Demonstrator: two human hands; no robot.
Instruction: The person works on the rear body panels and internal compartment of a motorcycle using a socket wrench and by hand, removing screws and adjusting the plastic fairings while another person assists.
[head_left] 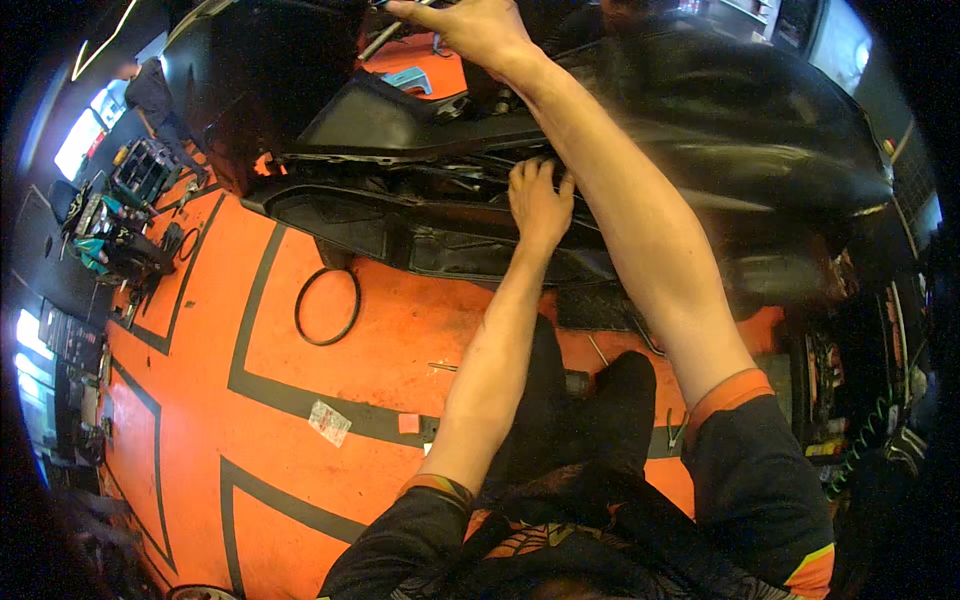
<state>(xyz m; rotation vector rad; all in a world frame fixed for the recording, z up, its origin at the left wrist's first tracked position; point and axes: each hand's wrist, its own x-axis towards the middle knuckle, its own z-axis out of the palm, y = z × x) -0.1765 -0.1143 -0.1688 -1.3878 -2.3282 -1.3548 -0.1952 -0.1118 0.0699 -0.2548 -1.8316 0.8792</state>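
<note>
The dark body of a scooter-like vehicle (400, 235) stretches across the upper middle, with a long open channel between its black panels. My left hand (540, 205) rests at this channel, fingers apart and bent over its edge, the tips partly hidden among dark parts. Over it crosses my right arm, reaching to the far side. At the top edge, my right hand (480, 35) is closed, its thumb stretched left toward a small thing cut off by the picture's edge. A metal rod (383, 38) lies just below that thumb.
A black ring (328, 307), a clear plastic packet (329, 423) and a small red piece (409, 423) lie on the orange floor (300, 510). Pliers (677, 430) are by my right sleeve. A blue stool (407, 80) stands beyond the vehicle; another person (155, 100) is far left.
</note>
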